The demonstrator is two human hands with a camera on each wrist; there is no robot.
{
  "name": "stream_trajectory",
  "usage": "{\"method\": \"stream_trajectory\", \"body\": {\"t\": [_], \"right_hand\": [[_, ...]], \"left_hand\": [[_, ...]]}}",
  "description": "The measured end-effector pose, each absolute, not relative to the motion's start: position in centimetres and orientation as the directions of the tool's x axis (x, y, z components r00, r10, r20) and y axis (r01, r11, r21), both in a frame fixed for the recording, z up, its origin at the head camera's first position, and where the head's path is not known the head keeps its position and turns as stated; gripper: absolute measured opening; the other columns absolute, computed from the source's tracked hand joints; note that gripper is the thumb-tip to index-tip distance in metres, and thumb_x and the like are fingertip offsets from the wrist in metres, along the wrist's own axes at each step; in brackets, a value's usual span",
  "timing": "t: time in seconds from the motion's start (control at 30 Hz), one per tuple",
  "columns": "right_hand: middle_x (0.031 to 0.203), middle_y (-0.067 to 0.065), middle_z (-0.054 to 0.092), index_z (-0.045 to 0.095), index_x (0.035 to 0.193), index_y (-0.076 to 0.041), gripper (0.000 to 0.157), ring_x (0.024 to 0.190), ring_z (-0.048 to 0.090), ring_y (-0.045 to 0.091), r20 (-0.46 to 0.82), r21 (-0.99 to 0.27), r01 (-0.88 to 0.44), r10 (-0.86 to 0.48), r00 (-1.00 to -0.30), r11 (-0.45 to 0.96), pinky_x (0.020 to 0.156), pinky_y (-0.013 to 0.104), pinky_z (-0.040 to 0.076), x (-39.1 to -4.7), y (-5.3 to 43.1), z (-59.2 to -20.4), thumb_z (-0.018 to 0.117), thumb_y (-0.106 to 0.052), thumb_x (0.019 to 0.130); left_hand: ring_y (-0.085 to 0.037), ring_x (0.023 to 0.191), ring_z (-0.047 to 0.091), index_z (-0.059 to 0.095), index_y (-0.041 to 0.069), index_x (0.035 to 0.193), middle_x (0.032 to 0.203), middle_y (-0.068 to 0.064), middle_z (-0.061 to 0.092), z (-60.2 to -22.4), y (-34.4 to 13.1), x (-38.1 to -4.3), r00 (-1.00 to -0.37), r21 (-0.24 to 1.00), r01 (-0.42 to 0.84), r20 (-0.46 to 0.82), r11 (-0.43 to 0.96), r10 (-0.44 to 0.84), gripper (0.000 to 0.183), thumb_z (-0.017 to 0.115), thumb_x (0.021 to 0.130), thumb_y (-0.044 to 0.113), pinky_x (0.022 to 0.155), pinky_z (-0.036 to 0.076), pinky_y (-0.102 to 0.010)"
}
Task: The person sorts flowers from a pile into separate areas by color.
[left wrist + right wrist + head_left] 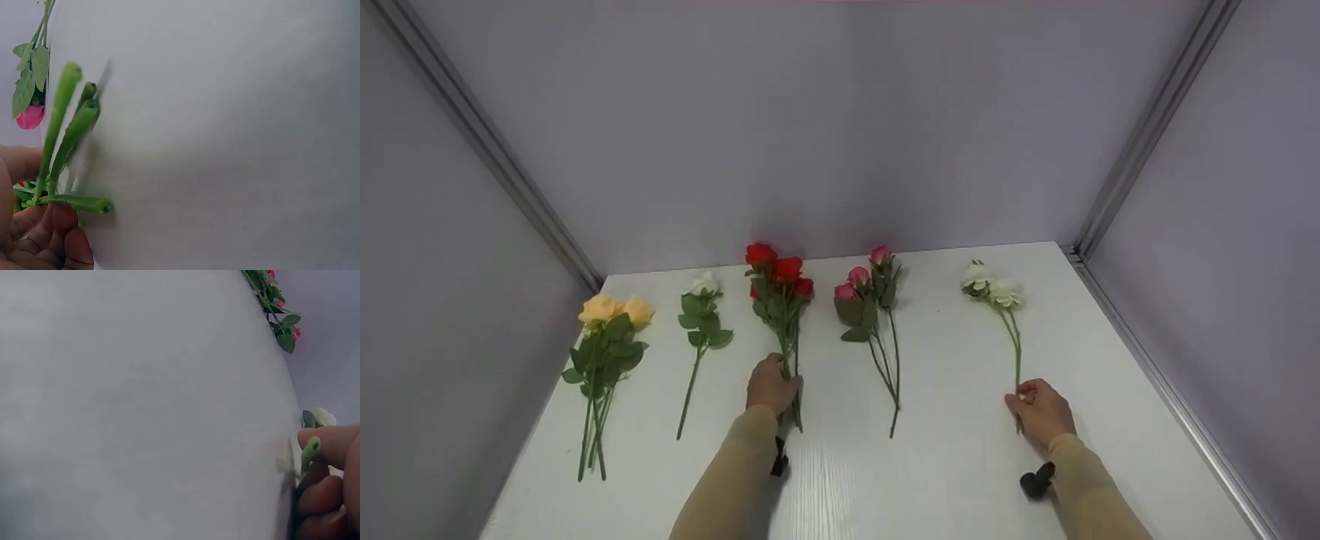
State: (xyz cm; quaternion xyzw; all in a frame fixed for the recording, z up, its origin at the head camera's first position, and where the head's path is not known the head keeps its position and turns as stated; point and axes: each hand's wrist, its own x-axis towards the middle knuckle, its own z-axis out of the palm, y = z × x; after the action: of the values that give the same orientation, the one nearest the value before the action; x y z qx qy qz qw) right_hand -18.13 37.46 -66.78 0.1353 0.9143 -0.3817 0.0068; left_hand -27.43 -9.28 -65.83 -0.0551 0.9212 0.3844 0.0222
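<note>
My left hand [771,386] holds the stems of the red roses [787,271], whose blooms point to the back wall. Several green stem ends [73,132] stick out between thumb and curled fingers in the left wrist view. Over on the right, my right hand [1041,411] pinches the lower stems of the white flowers [1005,293] between thumb and fingers. A green stem end [310,449] shows at that pinch in the right wrist view; part of a white bloom [322,417] appears behind the thumb.
Pink roses [858,277] lie between the two hands. A single white rose [701,319] and a bunch of yellow roses [601,308] lie to the left. The white table [960,480] meets grey walls [847,135] at its back and sides.
</note>
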Motion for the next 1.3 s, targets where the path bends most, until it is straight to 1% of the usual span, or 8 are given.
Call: {"method": "stream_trajectory", "body": {"t": [0.23, 0.5, 0.63, 0.83, 0.97, 1.13, 1.23, 1.3], "right_hand": [[0.101, 0.011, 0.06, 0.057, 0.112, -0.003, 0.041, 0.092, 0.056, 0.026, -0.156, -0.689, 0.283, 0.245, -0.957, 0.668, 0.079, 0.041, 0.045, -18.2, 37.4, -66.4, 0.061, -0.038, 0.093], [0.087, 0.006, 0.061, 0.062, 0.1, -0.002, 0.029, 0.08, 0.055, 0.022, -0.133, -0.67, 0.269, 0.245, -0.96, 0.692, 0.069, 0.034, 0.044, -18.5, 37.5, -66.4, 0.062, -0.031, 0.092], [0.085, 0.007, 0.063, 0.064, 0.097, -0.001, 0.026, 0.079, 0.056, 0.022, -0.121, -0.66, 0.269, 0.254, -0.959, 0.701, 0.068, 0.035, 0.044, -18.6, 37.6, -66.5, 0.061, -0.026, 0.091], [0.089, 0.009, 0.065, 0.065, 0.098, 0.0, 0.027, 0.083, 0.058, 0.026, -0.124, -0.668, 0.282, 0.271, -0.955, 0.689, 0.072, 0.038, 0.045, -18.5, 37.5, -66.6, 0.059, -0.025, 0.088], [0.087, 0.009, 0.065, 0.064, 0.1, 0.0, 0.027, 0.078, 0.058, 0.023, -0.14, -0.691, 0.303, 0.29, -0.947, 0.656, 0.067, 0.034, 0.046, -18.4, 37.4, -66.6, 0.059, -0.025, 0.089], [0.089, 0.007, 0.065, 0.063, 0.106, -0.001, 0.029, 0.077, 0.059, 0.02, -0.167, -0.725, 0.327, 0.306, -0.937, 0.606, 0.065, 0.031, 0.047, -18.4, 37.1, -66.5, 0.058, -0.026, 0.091], [0.09, 0.007, 0.066, 0.064, 0.108, -0.001, 0.031, 0.077, 0.059, 0.019, -0.17, -0.737, 0.326, 0.305, -0.937, 0.592, 0.066, 0.03, 0.047, -18.2, 37.3, -66.5, 0.058, -0.027, 0.092], [0.088, 0.006, 0.066, 0.063, 0.109, 0.0, 0.032, 0.073, 0.059, 0.018, -0.186, -0.754, 0.335, 0.306, -0.934, 0.565, 0.064, 0.03, 0.047, -18.0, 37.6, -66.4, 0.059, -0.027, 0.092]], "left_hand": [[-0.035, 0.111, 0.056, 0.048, -0.001, 0.134, 0.121, -0.019, 0.058, -66.1, -9.4, -27.5, -0.997, 0.69, -0.081, -0.067, 0.72, -0.048, 0.057, 0.071, 0.085, 0.018, 0.09, 0.046, -0.048], [-0.034, 0.109, 0.058, 0.05, 0.001, 0.133, 0.119, -0.018, 0.06, -65.5, -10.0, -27.5, -0.991, 0.702, -0.134, -0.115, 0.699, -0.075, 0.051, 0.067, 0.086, 0.01, 0.089, 0.047, -0.049], [-0.035, 0.112, 0.056, 0.048, 0.001, 0.135, 0.121, -0.018, 0.057, -65.4, -10.3, -27.5, -0.987, 0.694, -0.154, -0.135, 0.704, -0.082, 0.05, 0.064, 0.087, 0.009, 0.091, 0.045, -0.05], [-0.038, 0.117, 0.052, 0.045, -0.001, 0.137, 0.126, -0.021, 0.054, -65.2, -10.2, -27.2, -0.987, 0.694, -0.157, -0.137, 0.703, -0.086, 0.053, 0.064, 0.089, 0.011, 0.095, 0.043, -0.052], [-0.039, 0.116, 0.052, 0.044, -0.004, 0.136, 0.125, -0.023, 0.053, -65.1, -10.3, -27.0, -0.989, 0.699, -0.146, -0.119, 0.7, -0.088, 0.055, 0.064, 0.09, 0.017, 0.095, 0.043, -0.052], [-0.04, 0.115, 0.052, 0.044, -0.008, 0.135, 0.124, -0.025, 0.053, -65.1, -10.8, -27.0, -0.994, 0.691, -0.103, -0.058, 0.716, -0.088, 0.058, 0.064, 0.09, 0.024, 0.095, 0.043, -0.051], [-0.04, 0.112, 0.054, 0.045, -0.009, 0.133, 0.121, -0.027, 0.054, -65.1, -11.0, -26.9, -0.997, 0.685, -0.059, -0.003, 0.726, -0.079, 0.058, 0.064, 0.09, 0.024, 0.092, 0.045, -0.051], [-0.04, 0.11, 0.055, 0.047, -0.009, 0.132, 0.119, -0.026, 0.055, -64.9, -11.0, -26.8, -0.997, 0.688, -0.038, 0.023, 0.725, -0.074, 0.056, 0.064, 0.09, 0.024, 0.09, 0.046, -0.051]]}}
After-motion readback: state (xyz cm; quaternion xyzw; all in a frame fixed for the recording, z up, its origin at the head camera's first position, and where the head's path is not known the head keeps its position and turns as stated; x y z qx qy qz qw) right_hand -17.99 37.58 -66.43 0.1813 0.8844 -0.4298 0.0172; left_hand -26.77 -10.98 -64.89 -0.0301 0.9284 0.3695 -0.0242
